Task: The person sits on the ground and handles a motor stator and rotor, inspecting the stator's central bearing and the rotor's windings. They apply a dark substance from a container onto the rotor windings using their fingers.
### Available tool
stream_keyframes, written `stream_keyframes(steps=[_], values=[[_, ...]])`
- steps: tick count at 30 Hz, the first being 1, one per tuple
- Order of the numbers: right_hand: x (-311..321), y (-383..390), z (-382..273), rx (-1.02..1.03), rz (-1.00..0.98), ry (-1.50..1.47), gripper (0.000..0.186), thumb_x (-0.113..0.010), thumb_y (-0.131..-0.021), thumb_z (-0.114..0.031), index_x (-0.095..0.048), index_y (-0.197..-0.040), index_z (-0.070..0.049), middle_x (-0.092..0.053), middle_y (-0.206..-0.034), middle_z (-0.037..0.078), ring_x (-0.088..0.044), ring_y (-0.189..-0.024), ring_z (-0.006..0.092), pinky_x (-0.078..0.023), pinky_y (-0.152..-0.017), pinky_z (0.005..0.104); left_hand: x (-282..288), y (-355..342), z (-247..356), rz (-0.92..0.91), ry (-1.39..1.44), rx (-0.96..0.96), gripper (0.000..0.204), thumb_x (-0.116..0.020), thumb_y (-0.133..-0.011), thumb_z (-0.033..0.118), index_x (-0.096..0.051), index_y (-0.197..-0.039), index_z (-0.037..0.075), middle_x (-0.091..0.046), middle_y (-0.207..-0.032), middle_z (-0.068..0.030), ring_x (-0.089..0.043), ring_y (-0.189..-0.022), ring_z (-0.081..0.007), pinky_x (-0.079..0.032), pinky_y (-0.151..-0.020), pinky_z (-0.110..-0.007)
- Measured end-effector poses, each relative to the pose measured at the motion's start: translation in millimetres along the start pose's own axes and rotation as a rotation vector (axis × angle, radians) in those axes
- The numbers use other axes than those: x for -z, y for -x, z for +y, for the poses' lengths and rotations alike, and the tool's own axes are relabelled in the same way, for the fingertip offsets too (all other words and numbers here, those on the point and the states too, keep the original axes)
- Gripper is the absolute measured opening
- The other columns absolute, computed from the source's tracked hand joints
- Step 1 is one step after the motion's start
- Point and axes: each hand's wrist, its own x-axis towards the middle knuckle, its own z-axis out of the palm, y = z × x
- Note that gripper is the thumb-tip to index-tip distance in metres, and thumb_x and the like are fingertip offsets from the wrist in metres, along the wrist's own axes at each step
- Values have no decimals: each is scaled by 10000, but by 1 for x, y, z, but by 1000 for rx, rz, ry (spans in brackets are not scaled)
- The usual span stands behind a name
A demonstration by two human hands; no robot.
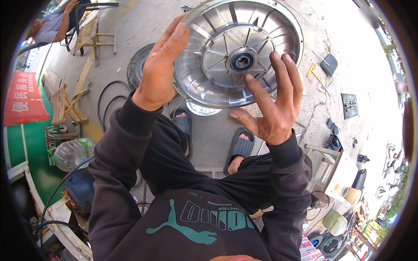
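A round silver metal wheel hub [213, 89] is held up in front of me, its ribbed inner face toward me. At its middle sits a bearing [242, 61] with a blue ring. My left hand [161, 65] grips the hub's left rim, with some of its fingers hidden. Over the hub's lower right part is my right hand [276, 102], fingers spread apart. Its index fingertip is close to the bearing; whether it touches the metal I cannot tell.
A tyre [137, 69] and a bright metal disc [203, 108] lie beyond my feet. To the right are a yellow-handled tool [311, 70], a dark flat panel [349, 105] and a wooden stool [326, 167]. On the left are folding stools [96, 39], a clear bottle [75, 154] and a seated person [54, 26].
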Motion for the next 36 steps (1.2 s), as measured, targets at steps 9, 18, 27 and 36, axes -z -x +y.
stream_keyframes(steps=[9,18,27,36], values=[[-1,-10,-22,-370,-56,-428,646,-836,-778,-373,-628,-1252,14,-576,-708,69,-541,-554,176,-440,-520,300,-6,4,0,-38,-262,-208,524,-475,-1054,318,-412,-1482,22,-552,-1398,-91,-498,-1289,-141,-359,-1093,-285],[-7,-13,-18,-349,-101,-364,613,-842,-772,-341,-637,-1264,-38,-552,-693,58,-552,-546,180,-432,-500,320,-9,3,-2,-60,-125,-163,521,-500,-1047,316,-423,-1480,37,-556,-1396,-96,-503,-1297,-154,-358,-1103,-291],[-7,-16,-23,-434,-151,-403,550,-848,-781,-307,-660,-1211,-20,-514,-600,49,-497,-517,140,-410,-502,281,-12,3,-1,-121,-174,-161,521,-505,-1045,334,-441,-1468,38,-569,-1376,-95,-519,-1269,-149,-390,-1068,-283],[1,-24,-16,-703,-286,-774,508,-827,-810,-330,-646,-1162,-11,-492,-594,1,-478,-516,93,-387,-503,253,-8,3,-3,-69,-146,-143,522,-498,-1046,318,-422,-1474,28,-571,-1369,-94,-525,-1261,-156,-396,-1068,-294]])
